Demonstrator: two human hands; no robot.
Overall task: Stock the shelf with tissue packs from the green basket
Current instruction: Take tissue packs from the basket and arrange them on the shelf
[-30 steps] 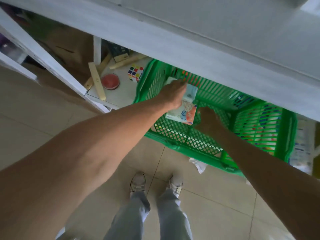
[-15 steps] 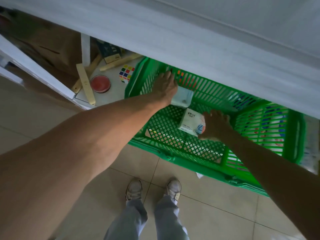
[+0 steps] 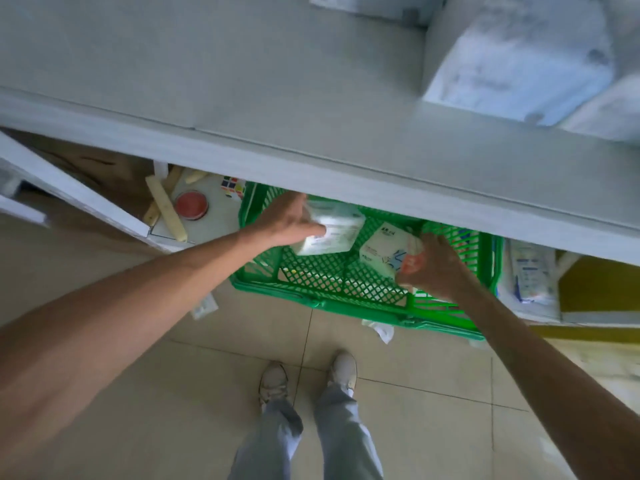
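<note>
Our left hand [image 3: 289, 221] grips a pale tissue pack [image 3: 332, 230], thumb pressed on its top face; our right hand [image 3: 434, 268] closes around a second pack with orange print [image 3: 388, 252]. Both packs sit over the green basket [image 3: 311, 278], whose mesh floor shows little else. The grey shelf [image 3: 346, 150] overhangs the basket at twelve o'clock, with blue-white packs [image 3: 519, 53] on it at one o'clock. At ten o'clock lie a puzzle cube [image 3: 232, 187], a red lid [image 3: 191, 205] and a wooden stick [image 3: 165, 208].
</note>
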